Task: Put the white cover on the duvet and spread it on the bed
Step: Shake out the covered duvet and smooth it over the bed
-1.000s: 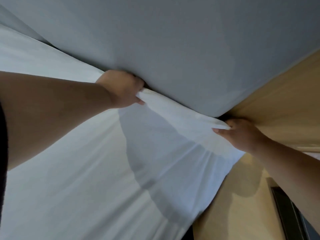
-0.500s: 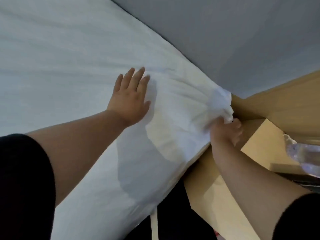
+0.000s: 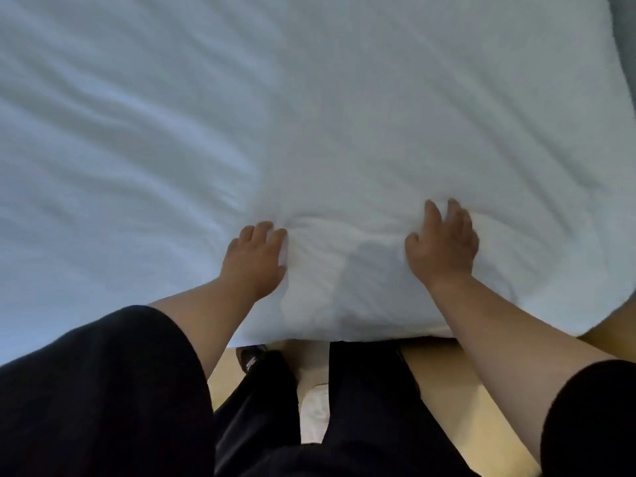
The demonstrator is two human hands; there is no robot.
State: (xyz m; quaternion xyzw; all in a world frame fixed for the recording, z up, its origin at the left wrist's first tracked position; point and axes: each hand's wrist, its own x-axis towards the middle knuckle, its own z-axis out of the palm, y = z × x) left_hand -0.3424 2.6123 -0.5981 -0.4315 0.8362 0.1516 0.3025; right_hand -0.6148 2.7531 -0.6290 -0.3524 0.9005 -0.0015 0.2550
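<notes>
Now smooth outward: left hand [image 3: 256, 259] curls into the white duvet cover [image 3: 309, 115] near the bed's near edge, right hand [image 3: 444, 246] presses loosely spread.

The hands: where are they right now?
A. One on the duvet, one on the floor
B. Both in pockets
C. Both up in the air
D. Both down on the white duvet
D. The left hand and the right hand both rest on the white duvet near its close edge, and the cloth is wrinkled around them.
</notes>
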